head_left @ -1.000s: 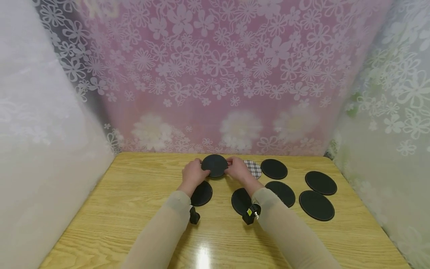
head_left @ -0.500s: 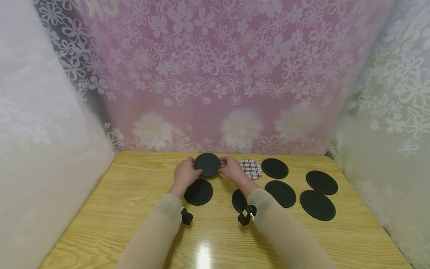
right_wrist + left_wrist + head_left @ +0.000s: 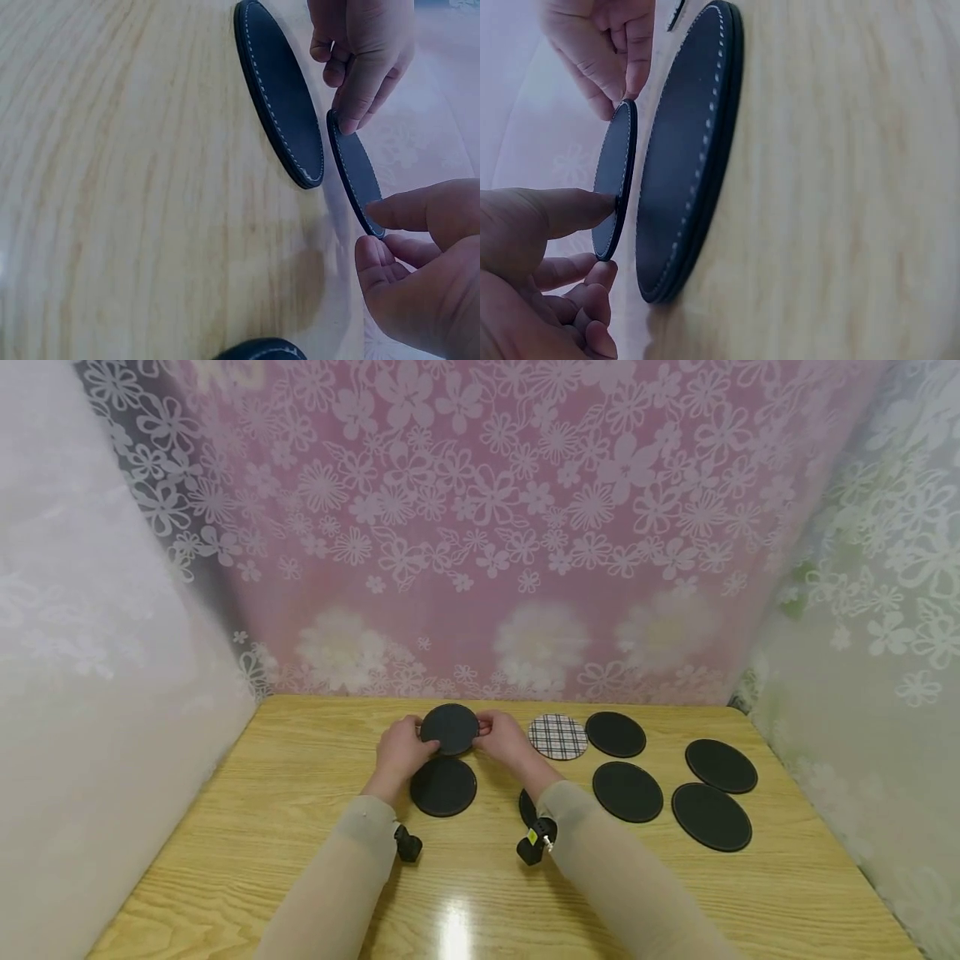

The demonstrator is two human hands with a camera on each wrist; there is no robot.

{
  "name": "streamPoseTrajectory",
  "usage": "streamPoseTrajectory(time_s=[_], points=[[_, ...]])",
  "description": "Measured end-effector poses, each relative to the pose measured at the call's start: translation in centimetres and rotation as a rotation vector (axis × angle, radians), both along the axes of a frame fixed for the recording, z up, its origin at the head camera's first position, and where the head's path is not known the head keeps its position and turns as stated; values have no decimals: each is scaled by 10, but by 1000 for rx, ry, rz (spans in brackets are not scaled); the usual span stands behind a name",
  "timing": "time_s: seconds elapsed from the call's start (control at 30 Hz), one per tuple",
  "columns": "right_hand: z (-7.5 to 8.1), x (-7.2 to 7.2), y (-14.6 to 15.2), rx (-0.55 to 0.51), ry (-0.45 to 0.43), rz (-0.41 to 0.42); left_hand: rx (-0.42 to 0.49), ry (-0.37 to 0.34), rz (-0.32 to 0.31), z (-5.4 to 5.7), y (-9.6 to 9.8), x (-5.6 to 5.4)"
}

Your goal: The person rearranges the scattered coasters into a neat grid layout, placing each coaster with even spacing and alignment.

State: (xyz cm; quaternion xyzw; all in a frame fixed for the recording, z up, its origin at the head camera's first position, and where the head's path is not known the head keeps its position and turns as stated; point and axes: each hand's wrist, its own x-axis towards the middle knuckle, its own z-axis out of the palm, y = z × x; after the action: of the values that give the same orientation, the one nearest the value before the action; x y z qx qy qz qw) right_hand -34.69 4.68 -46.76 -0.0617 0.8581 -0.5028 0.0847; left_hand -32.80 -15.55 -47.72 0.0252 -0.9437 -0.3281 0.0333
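A round black coaster with pale edge stitching (image 3: 450, 729) is held between both hands near the back of the table. My left hand (image 3: 400, 750) pinches its left edge, thumb on top and fingers beneath. On the opposite edge, my right hand (image 3: 504, 739) pinches it the same way, as the right wrist view shows with its thumb (image 3: 401, 210) on the upper face. Just in front lies another black coaster (image 3: 443, 787), which looks thick, like a stack, in the left wrist view (image 3: 686, 157). A further black coaster (image 3: 527, 807) is partly hidden behind my right wrist.
A plaid coaster (image 3: 558, 737) lies right of my right hand, beside a black coaster (image 3: 615, 734). More black ones lie farther right, including a coaster (image 3: 627, 792) and an overlapping pair (image 3: 711, 817). Flowered curtains (image 3: 480, 527) enclose the wooden table (image 3: 300, 827).
Both hands have carried the held coaster to the left, to just behind the left coaster on the table. The plaid coaster has come fully into view as the right hand moved off it.
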Motion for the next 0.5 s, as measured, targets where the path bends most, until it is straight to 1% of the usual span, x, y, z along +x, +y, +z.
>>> streamPoseTrajectory(time_s=[0.23, 0.37, 0.5], points=[[-5, -2, -2, 89, 5, 26, -13, -17, 18, -1, -1, 3], [-7, -1, -2, 92, 4, 37, -7, -18, 16, 0, -1, 5], [-8, -2, -2, 98, 15, 46, -9, -21, 14, 0, 0, 4]])
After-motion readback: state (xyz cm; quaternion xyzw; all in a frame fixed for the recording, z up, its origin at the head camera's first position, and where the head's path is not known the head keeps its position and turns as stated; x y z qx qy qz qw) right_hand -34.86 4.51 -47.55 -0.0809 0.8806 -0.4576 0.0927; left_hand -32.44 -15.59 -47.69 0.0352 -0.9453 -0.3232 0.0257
